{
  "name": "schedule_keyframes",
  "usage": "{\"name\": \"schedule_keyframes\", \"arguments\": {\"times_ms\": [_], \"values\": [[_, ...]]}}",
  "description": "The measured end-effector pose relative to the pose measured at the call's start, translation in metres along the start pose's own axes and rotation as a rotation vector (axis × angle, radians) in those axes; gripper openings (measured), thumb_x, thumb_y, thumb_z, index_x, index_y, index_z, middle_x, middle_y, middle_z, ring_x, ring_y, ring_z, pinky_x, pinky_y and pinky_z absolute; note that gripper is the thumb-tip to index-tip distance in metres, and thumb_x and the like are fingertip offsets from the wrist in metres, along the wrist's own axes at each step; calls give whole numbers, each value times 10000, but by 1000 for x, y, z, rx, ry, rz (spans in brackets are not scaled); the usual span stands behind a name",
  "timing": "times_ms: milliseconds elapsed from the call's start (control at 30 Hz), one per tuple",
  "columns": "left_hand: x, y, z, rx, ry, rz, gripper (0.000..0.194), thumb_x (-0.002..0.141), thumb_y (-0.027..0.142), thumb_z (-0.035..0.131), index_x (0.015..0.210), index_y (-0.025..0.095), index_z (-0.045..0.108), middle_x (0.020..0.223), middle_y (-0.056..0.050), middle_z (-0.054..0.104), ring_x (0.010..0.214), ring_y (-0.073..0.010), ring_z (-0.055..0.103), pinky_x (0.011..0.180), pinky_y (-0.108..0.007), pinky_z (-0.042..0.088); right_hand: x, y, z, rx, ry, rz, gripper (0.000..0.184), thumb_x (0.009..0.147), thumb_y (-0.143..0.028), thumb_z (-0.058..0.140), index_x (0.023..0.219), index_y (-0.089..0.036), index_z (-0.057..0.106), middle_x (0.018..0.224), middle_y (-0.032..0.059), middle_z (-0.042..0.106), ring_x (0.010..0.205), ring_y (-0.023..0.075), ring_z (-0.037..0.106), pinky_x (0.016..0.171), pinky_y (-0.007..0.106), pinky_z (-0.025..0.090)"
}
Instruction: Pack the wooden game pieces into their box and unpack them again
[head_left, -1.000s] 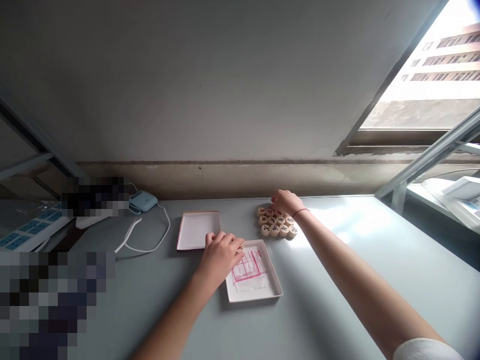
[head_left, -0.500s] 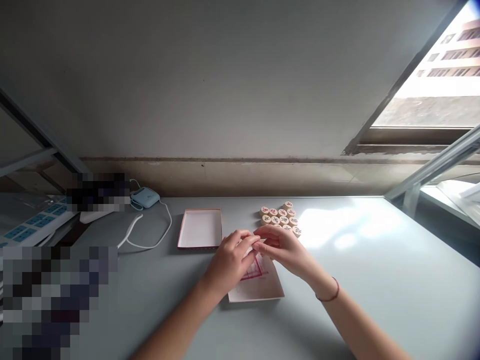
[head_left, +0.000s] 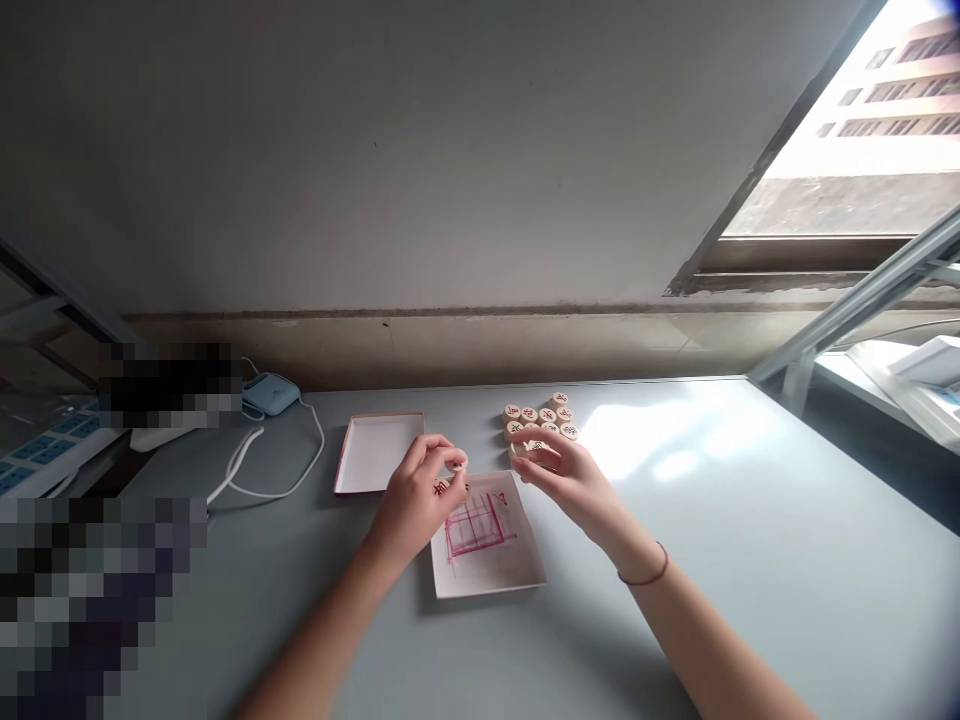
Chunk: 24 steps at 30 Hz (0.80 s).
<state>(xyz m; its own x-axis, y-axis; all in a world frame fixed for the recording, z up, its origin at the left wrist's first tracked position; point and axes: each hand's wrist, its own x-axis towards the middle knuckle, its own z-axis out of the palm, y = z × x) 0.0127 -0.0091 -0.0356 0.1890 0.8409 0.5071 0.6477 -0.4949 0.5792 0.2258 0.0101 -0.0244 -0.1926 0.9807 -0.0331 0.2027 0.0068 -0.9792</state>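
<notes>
My left hand (head_left: 420,492) pinches a round wooden Chinese chess piece (head_left: 456,463) above the far left corner of a shallow white box (head_left: 495,575). A second piece with a red character (head_left: 441,487) lies at that corner, partly hidden by my fingers. Pink grid lines are drawn on the box's bottom. My right hand (head_left: 566,475) hovers beyond the box's far right corner, its thumb and fingers apart. It is close to a group of similar chess pieces (head_left: 547,414) and covers some of them. One pale piece shows between its fingertips; a grip on it is not visible.
A second shallow white box (head_left: 382,450) with a red rim lies left of my left hand. Farther left are a white cable (head_left: 281,495), a light blue device (head_left: 271,393) and a power strip (head_left: 49,450). A wall (head_left: 420,350) borders the table's back edge.
My hands were together over the box and have moved apart. A chess piece now shows in my left hand, and more of the pink grid is visible. The view has shifted slightly.
</notes>
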Motion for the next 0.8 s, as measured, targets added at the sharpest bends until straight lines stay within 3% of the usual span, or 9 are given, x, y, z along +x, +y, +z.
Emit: {"name": "schedule_keyframes", "arguments": {"times_ms": [133, 367, 533, 600, 733, 800], "values": [[1, -3, -1, 39, -15, -14, 72, 870, 195, 542, 897, 222, 602, 1001, -26, 619, 935, -159, 640, 798, -276, 521, 2, 2, -1, 15, 0, -6, 309, 787, -419, 657, 1019, -218, 619, 958, 53, 649, 805, 171, 605, 692, 314, 522], [-3, 3, 6, 135, -292, 81, 73, 878, 248, 579, 822, 228, 622, 932, 0, 699, 917, -181, 616, 863, -366, 411, 1, -2, 0, -21, 9, -14, 283, 787, -423, 646, 973, -212, 622, 988, 60, 639, 760, 160, 603, 650, 307, 523], [-6, 6, 15, 268, -362, 182, 117, 893, 194, 569, 818, 233, 650, 918, 0, 716, 973, -206, 573, 845, -386, 355, -2, 1, 4, -76, -16, -78, 285, 802, -368, 626, 1045, -226, 581, 1068, 66, 624, 826, 169, 625, 672, 299, 542], [-7, 6, 15, 315, -358, 186, 120, 891, 173, 563, 833, 232, 650, 988, -8, 704, 984, -208, 562, 834, -385, 346, -3, 3, 8, -167, -17, -133, 253, 807, -309, 615, 1042, -231, 564, 1045, 53, 626, 783, 153, 616, 649, 289, 532], [-8, 3, 12, 398, -327, 91, 129, 864, 219, 610, 990, 239, 627, 1075, -32, 671, 986, -218, 557, 821, -382, 346, -7, 6, 19, -520, -55, -312, 56, 821, -166, 588, 843, -215, 572, 855, 22, 633, 752, 161, 567, 675, 307, 491], [-10, 1, 11, 419, -320, 50, 207, 859, 247, 622, 1065, 242, 602, 1077, -32, 674, 994, -223, 560, 825, -386, 342, -8, 8, 25, -670, -94, -412, 98, 829, -117, 574, 795, -209, 572, 815, 28, 632, 782, 181, 548, 704, 321, 480]]}}
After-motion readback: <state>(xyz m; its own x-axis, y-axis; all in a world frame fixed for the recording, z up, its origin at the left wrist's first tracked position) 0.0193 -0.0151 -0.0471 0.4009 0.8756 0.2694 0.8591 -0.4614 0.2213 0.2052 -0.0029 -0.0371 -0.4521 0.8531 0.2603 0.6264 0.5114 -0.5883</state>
